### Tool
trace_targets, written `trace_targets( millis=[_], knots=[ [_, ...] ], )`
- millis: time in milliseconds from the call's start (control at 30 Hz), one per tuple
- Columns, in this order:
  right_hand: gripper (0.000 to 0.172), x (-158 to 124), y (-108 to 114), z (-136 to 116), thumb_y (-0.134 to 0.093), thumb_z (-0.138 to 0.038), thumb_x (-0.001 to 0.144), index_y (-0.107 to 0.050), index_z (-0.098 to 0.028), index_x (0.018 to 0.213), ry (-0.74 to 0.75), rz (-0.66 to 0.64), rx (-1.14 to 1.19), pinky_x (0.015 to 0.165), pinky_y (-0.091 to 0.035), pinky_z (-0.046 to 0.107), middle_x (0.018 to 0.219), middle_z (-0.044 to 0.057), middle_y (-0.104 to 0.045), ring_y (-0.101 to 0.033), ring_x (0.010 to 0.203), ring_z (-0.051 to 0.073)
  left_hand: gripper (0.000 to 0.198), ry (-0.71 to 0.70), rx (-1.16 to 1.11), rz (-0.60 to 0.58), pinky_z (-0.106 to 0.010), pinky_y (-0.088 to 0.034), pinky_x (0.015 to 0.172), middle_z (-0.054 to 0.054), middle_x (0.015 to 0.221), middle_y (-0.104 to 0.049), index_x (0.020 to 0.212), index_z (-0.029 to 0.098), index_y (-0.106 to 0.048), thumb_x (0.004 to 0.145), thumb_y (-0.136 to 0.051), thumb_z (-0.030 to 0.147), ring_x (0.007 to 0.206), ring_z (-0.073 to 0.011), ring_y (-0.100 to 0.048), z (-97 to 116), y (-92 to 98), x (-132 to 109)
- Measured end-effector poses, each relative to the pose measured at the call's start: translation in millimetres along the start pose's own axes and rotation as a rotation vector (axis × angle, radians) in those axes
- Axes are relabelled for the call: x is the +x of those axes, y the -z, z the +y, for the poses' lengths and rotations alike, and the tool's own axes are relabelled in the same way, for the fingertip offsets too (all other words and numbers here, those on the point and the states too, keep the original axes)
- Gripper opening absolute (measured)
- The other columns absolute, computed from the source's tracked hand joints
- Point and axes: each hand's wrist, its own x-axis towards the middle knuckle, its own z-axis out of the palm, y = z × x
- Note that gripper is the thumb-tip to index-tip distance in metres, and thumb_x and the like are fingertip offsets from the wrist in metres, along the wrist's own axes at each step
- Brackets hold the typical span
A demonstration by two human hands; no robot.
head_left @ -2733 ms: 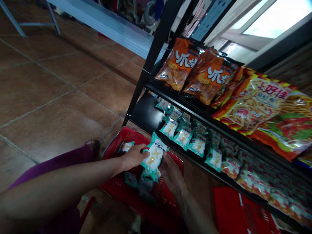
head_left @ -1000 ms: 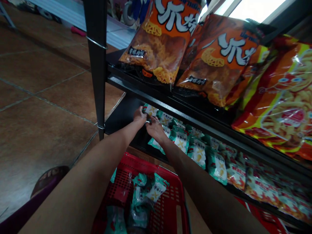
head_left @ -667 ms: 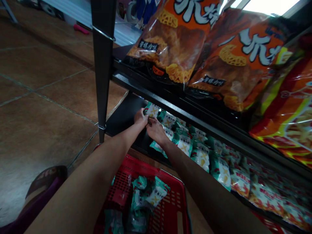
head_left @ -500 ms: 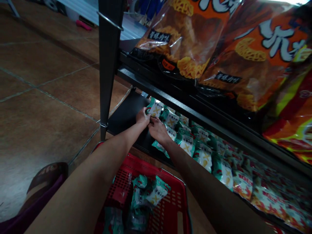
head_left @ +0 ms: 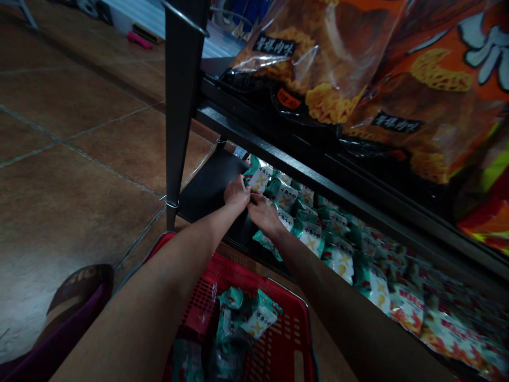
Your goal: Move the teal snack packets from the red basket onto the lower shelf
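Observation:
Both my arms reach onto the bottom shelf [head_left: 207, 183] of a black rack. My left hand [head_left: 236, 192] is closed on the corner of a small teal-and-white snack packet [head_left: 259, 178] standing at the left end of the row. My right hand [head_left: 263, 212] touches it, fingers curled over the neighbouring teal packets [head_left: 310, 236], and what it grips is hidden. Below my arms a red basket [head_left: 294, 339] holds several more of the same packets [head_left: 250, 318].
A black upright post [head_left: 180, 106] stands just left of my hands. The shelf above carries large orange snack bags [head_left: 318, 58]. Red-and-white packets [head_left: 433, 323] continue the lower row to the right. Brown tiled floor [head_left: 71, 159] lies to the left, with my purple-clad leg [head_left: 51, 339] there.
Since 2.7 s ago my hands left the basket and carried a teal packet up onto the bottom shelf. Over the last second they stayed at the row's left end while the view tilted closer.

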Motion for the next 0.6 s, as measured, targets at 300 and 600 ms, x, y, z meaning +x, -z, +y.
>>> trace_targets(
  millis=[300,600],
  knots=[
    [0.027,1.5,5.3,-2.1,-0.042,-0.010,0.081,-0.065,-0.019,0.091,0.050,0.046,0.027,0.092,-0.042,0.032,0.107,0.007,-0.064,-0.057,0.104,0.021,0.031,0.019,0.007,-0.007,-0.030,-0.043,0.084,-0.008,0.106,-0.065,0.111,0.020,-0.055,0.081,-0.055,0.027,0.099,-0.0207,-0.060,2.9,0.2,0.5],
    [0.022,0.9,6.8,10.0,-0.045,-0.012,0.079,-0.065,-0.020,0.082,0.017,0.063,0.105,0.093,-0.042,0.029,0.102,0.005,-0.066,-0.059,0.100,0.018,0.034,-0.034,0.139,-0.012,-0.031,-0.042,0.084,-0.010,0.104,-0.066,0.113,0.020,-0.055,0.082,-0.053,0.032,0.101,-0.0232,-0.058,4.0,-1.0,-2.9]
  ],
)
